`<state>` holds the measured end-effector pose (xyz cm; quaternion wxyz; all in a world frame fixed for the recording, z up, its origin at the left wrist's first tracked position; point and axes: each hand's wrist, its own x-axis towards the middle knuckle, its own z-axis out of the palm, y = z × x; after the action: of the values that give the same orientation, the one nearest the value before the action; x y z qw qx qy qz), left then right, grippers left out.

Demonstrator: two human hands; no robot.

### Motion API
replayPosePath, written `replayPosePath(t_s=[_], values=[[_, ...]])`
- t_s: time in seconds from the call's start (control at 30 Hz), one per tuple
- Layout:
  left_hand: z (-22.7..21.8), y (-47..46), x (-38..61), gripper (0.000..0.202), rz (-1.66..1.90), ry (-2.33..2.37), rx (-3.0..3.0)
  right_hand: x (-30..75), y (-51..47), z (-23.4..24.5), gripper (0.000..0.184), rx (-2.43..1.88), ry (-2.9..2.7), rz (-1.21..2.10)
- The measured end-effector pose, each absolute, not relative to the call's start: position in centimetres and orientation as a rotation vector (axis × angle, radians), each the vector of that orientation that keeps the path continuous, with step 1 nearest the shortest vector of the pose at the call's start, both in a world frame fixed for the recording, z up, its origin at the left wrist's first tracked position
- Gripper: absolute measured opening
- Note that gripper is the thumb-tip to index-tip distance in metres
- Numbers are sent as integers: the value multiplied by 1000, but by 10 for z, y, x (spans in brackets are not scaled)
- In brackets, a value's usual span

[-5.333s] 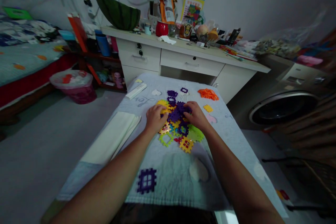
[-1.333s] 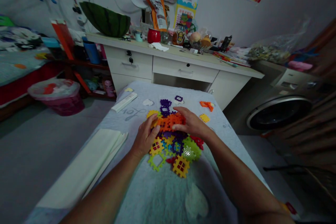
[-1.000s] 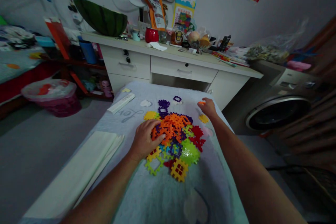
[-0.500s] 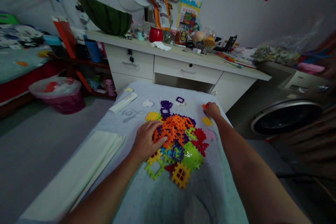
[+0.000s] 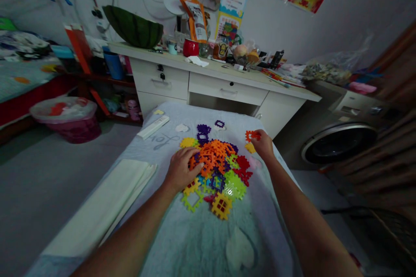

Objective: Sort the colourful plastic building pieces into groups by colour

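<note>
A heap of orange interlocking plastic building pieces (image 5: 216, 153) lies on the cloth-covered table. My left hand (image 5: 183, 169) is curled against the heap's left side, thumb and fingers around some orange pieces; its fingertips are partly hidden. Off to the right, my right hand (image 5: 262, 143) pinches a single orange building piece (image 5: 250, 135) with square teeth, just above a yellow piece (image 5: 250, 147). Around the heap lie purple pieces (image 5: 203, 132), red pieces (image 5: 243, 169), a green domed piece (image 5: 234, 185), a yellow window piece (image 5: 222, 206) and a green frame (image 5: 192, 200).
A long white box (image 5: 154, 127) and a folded pale cloth (image 5: 100, 207) lie along the table's left side. Behind stands a white drawer desk (image 5: 227, 82) crowded with jars and a watermelon piece (image 5: 134, 28). A washing machine (image 5: 341, 125) is at right, a pink basket (image 5: 69, 127) at left.
My right hand has turned, and the orange piece in it now shows more fully, over the yellow piece. My left hand stays at the heap. The whole view has shifted slightly.
</note>
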<state>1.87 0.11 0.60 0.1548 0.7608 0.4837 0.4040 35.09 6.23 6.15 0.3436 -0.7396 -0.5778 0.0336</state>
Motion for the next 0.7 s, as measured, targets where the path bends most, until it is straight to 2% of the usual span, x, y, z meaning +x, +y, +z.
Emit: replayPosePath(t_s=[0.17,0.27,0.4,0.5,0.7], values=[[5,2,18,27,1212,1423,2127,296,25,85,29,-1407,-1685,565],[6,2,17,22,1258,1476,2109,264,8,89,34,-1274,-1862,738],[7,2,17,23,1281,1578,2093,234,1,75,40,-1226,-2081,498],[7,1,16,23,1271,1645,2095,222,1,62,35,-1278,-2231,288],[6,0,15,21,1249,1764,2068,230,-6,60,29,-1380,-2376,162]])
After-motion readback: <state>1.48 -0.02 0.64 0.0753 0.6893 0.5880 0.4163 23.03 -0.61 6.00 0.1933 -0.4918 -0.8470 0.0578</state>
